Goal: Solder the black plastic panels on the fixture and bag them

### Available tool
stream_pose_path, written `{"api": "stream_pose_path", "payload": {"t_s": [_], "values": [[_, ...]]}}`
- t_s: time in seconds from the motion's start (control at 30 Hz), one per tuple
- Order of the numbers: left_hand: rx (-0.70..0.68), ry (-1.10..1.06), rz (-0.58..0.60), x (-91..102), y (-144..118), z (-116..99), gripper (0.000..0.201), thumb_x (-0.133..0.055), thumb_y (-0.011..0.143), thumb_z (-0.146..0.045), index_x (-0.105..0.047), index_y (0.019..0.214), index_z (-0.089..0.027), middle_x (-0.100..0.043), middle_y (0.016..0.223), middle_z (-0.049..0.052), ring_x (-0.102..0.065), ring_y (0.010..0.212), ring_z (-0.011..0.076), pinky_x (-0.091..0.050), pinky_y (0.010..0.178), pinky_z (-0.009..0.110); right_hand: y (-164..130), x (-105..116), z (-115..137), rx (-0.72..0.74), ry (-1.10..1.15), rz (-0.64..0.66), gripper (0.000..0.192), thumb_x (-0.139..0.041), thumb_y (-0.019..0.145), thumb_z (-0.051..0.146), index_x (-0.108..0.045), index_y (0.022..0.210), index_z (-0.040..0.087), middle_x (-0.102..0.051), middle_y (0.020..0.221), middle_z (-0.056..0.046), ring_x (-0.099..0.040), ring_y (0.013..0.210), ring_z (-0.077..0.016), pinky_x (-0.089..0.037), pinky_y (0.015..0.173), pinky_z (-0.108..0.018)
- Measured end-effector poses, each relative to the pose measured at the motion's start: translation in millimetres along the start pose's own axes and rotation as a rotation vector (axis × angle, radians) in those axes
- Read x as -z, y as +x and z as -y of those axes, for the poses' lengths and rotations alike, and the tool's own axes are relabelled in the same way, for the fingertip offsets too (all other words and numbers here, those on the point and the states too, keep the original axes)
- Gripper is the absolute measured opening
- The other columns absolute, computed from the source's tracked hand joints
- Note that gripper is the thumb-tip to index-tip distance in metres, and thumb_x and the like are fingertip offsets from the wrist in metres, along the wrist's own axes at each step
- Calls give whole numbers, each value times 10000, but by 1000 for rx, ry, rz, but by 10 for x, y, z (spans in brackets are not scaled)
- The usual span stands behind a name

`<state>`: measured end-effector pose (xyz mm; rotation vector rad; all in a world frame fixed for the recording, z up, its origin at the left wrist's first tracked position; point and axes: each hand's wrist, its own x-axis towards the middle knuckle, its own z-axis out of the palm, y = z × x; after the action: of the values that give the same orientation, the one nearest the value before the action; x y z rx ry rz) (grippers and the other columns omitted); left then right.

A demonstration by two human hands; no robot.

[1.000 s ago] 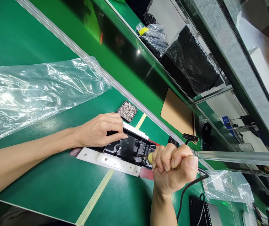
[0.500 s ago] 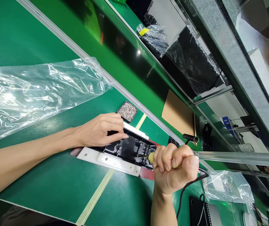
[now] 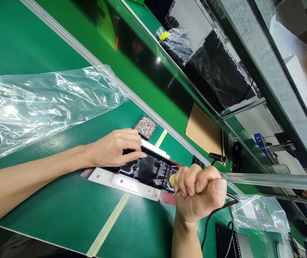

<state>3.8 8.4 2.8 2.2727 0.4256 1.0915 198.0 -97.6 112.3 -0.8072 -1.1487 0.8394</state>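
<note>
A long black plastic housing [image 3: 146, 168] lies in a fixture with white side blocks [image 3: 123, 183] on the green bench. My left hand [image 3: 118, 147] bears down on the housing's left part, fingers curled and thumb stretched along its top; what is under the fingers is hidden. In a fist, my right hand [image 3: 196, 191] grips what looks like a corded soldering iron, its yellow collar [image 3: 172, 180] showing below the fist. The thin metal tip points down into the housing's right part. Beyond my left fingertips is a small black tray [image 3: 145, 127] full of tiny metal pieces.
Clear plastic sheeting [image 3: 46, 107] covers the bench at left. A metal rail [image 3: 142, 104] runs behind the fixture, with a cardboard piece [image 3: 204, 130] past it. On the right are a black cable [image 3: 209, 218], a plastic bag [image 3: 260, 213] and a black-and-grey device [image 3: 231, 242].
</note>
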Motion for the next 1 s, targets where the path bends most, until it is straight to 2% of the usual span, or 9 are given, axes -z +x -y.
{"api": "stream_pose_path", "payload": {"t_s": [1.0], "values": [[3, 14, -1, -4, -13, 2, 253, -672, 1041, -236, -612, 806, -161, -636, 760, 6, -519, 752, 148, -435, 788, 347, -9, 15, -10, -10, 8, 19, 476, -456, 1027, 421, -311, 628, 204, -240, 466, 94, -211, 337, -55, -302, 331, -149]]}}
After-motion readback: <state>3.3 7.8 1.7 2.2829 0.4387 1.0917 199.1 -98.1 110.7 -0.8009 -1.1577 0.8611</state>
